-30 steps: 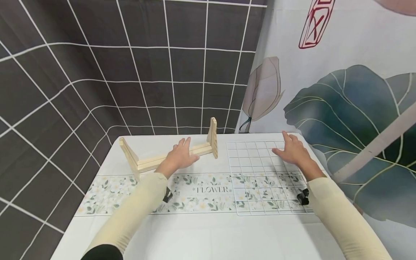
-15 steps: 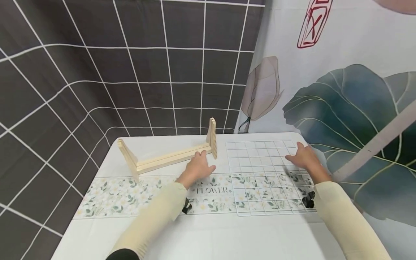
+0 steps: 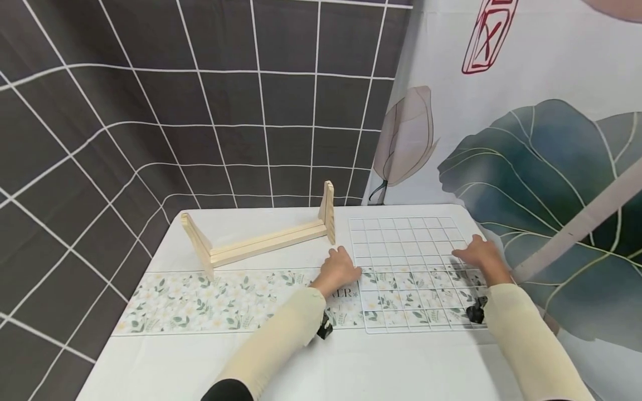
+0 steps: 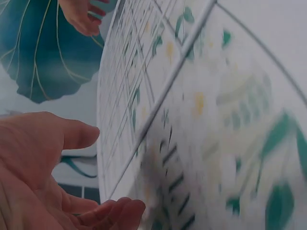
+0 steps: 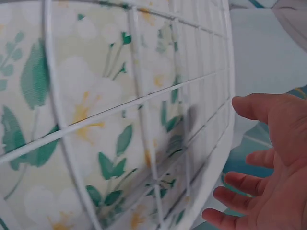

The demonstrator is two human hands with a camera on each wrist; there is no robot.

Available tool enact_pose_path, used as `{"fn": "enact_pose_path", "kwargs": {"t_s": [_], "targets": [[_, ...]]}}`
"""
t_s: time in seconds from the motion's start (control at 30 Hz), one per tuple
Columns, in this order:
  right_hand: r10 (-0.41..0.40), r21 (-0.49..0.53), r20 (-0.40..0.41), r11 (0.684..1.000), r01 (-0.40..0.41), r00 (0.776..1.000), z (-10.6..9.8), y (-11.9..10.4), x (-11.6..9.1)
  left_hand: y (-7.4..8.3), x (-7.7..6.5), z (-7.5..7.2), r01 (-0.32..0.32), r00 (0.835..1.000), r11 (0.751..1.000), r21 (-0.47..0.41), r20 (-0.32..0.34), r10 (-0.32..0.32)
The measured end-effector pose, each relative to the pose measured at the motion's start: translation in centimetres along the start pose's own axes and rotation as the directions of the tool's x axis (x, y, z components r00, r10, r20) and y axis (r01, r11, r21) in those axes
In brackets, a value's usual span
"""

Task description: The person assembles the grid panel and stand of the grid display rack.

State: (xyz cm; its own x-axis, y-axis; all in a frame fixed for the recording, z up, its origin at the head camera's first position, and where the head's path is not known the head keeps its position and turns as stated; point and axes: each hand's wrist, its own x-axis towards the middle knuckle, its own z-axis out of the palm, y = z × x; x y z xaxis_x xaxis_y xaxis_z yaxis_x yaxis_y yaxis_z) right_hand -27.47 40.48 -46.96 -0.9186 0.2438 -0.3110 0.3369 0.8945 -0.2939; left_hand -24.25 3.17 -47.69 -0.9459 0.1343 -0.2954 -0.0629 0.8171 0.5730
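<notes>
A white wire grid panel [image 3: 411,272] lies flat on the right part of the table. My left hand [image 3: 337,271] is beside its left edge, thumb and fingers apart, with nothing held in the left wrist view. My right hand [image 3: 481,259] is near the panel's right edge. In the right wrist view, the fingers [image 5: 240,195] are spread beyond the wire border, holding nothing. A pale wooden stand [image 3: 268,245], a long bar joining two end pieces, rests at the back left of the table, beyond my left hand.
A floral printed band [image 3: 200,301] runs across the white table [image 3: 281,362], passing under the panel. Behind hangs a dark curtain [image 3: 225,100] with white lines. A white cloth [image 3: 526,72] printed with leaves hangs on the right.
My left hand has moved right, from in front of the wooden stand to the grid panel's left edge. My right hand has shifted outward and nearer to me, to the panel's right edge.
</notes>
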Motion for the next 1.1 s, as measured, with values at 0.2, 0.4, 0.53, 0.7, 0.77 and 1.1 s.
{"fn": "enact_pose_path", "kwargs": {"t_s": [0.2,0.4,0.53,0.7,0.77,1.1], "targets": [[0.056,0.017,0.023,0.998,-0.056,0.998,1.0,0.4,-0.1,0.7,0.2,1.4,0.008,1.0,0.999,-0.049,0.006,-0.007],[0.111,0.015,0.016,0.994,-0.111,0.994,1.8,0.2,0.0,1.1,0.2,2.1,0.006,1.0,0.997,-0.073,0.0,-0.006],[0.124,-0.008,-0.005,0.992,-0.124,0.992,1.9,0.7,0.3,1.6,0.4,2.7,-0.001,1.0,0.995,-0.096,0.001,0.001],[0.081,-0.025,0.016,0.996,-0.081,0.997,1.8,1.7,0.5,2.4,0.3,3.2,0.016,1.0,0.992,-0.129,0.008,-0.015],[0.06,0.0,0.043,0.998,-0.06,0.997,1.7,2.0,0.6,2.7,0.3,3.2,0.035,0.999,0.989,-0.144,0.006,-0.034],[0.047,0.143,0.107,0.988,-0.062,0.993,0.8,2.9,1.1,3.2,0.4,3.4,0.085,0.996,0.981,-0.177,0.003,-0.086]]}}
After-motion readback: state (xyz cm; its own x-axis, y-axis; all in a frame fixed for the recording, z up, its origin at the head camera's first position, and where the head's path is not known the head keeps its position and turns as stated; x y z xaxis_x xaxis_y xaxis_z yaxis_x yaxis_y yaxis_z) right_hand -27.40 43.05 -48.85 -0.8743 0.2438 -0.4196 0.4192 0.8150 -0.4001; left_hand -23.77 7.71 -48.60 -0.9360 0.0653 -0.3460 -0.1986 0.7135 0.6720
